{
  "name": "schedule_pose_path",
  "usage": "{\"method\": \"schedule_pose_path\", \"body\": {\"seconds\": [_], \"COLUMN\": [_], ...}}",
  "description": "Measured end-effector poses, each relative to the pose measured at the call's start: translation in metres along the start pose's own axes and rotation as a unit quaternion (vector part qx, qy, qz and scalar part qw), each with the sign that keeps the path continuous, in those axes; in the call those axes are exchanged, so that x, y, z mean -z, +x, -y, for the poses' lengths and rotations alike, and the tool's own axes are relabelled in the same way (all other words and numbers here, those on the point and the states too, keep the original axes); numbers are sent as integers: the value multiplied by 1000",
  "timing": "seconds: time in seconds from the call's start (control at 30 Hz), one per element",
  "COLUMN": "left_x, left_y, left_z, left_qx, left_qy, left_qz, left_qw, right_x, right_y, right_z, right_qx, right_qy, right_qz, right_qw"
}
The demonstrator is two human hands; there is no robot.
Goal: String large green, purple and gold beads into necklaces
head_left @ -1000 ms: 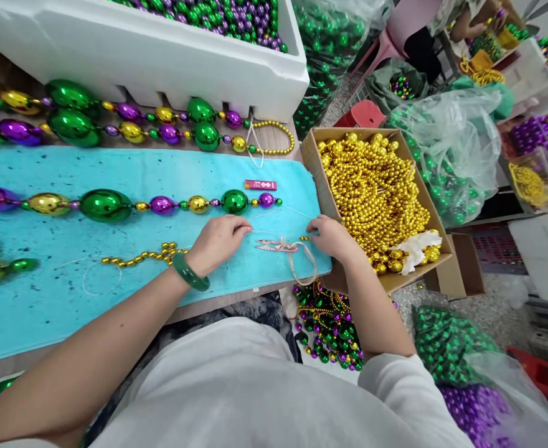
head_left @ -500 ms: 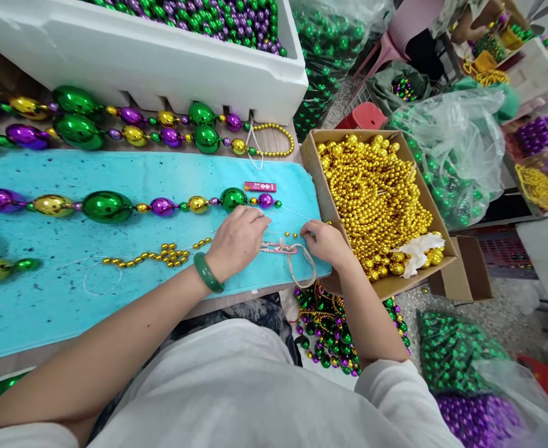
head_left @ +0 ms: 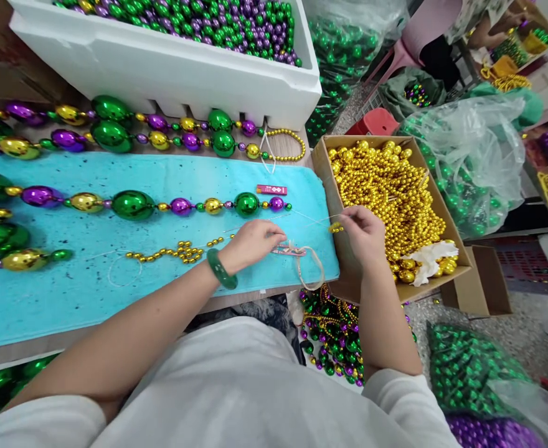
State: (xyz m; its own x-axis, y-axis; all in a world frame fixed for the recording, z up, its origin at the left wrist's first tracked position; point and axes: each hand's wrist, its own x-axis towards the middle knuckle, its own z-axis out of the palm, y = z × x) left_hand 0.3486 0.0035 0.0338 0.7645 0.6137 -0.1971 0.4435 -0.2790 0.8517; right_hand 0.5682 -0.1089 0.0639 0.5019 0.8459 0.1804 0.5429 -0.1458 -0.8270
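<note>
My right hand (head_left: 365,233) is raised at the left edge of the gold bead box, pinching a thin white thread (head_left: 318,221). A few small gold beads (head_left: 335,228) sit just below its fingertips. My left hand (head_left: 255,242), with a green bangle at the wrist, rests over the blue towel (head_left: 82,298), thumb and fingers pressed together; what they hold is hidden. The thread runs from the end of a strand of large green, purple and gold beads (head_left: 213,206). Left of my left hand lies a string of small gold beads (head_left: 187,252). Pink snips (head_left: 288,250) with a cord loop lie between my hands.
A carton (head_left: 323,165) of gold bead strands stands at the right. Behind the towel are a white foam box (head_left: 162,68) of green and purple beads and finished strands (head_left: 110,135). A pink lighter (head_left: 271,190) lies on the towel. Bagged green beads (head_left: 470,354) sit on the floor.
My right hand has moved right and up with the thread, from the towel to the carton's edge. My left hand has drawn back slightly from the strand's end. The view has shifted a little.
</note>
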Motion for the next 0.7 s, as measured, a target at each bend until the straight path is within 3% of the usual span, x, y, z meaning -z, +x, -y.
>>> {"method": "schedule_pose_path", "body": {"seconds": [0.1,0.23,0.37,0.43,0.5,0.6,0.7], "left_x": [19,34,45,49,52,52,50], "left_y": [-12,-24,-28,-29,-29,-27,-23], "left_z": [6,11,18,20,18,9,0], "left_qx": [16,54,66,65,57,39,23], "left_qy": [33,118,111,47,-19,-63,-76], "left_qz": [-12,-27,-43,-29,-22,-12,18], "left_qw": [999,991,991,996,998,997,997], "right_x": [11,23,29,25,14,-16,-53], "right_y": [3,6,6,5,1,-8,-18], "right_z": [1,7,6,3,5,19,43], "right_qx": [-62,-88,-90,-108,-104,13,139], "right_qy": [90,188,234,190,65,-98,-53], "right_qz": [-107,-217,-256,-200,-121,-42,109], "right_qw": [988,954,933,955,985,994,983]}}
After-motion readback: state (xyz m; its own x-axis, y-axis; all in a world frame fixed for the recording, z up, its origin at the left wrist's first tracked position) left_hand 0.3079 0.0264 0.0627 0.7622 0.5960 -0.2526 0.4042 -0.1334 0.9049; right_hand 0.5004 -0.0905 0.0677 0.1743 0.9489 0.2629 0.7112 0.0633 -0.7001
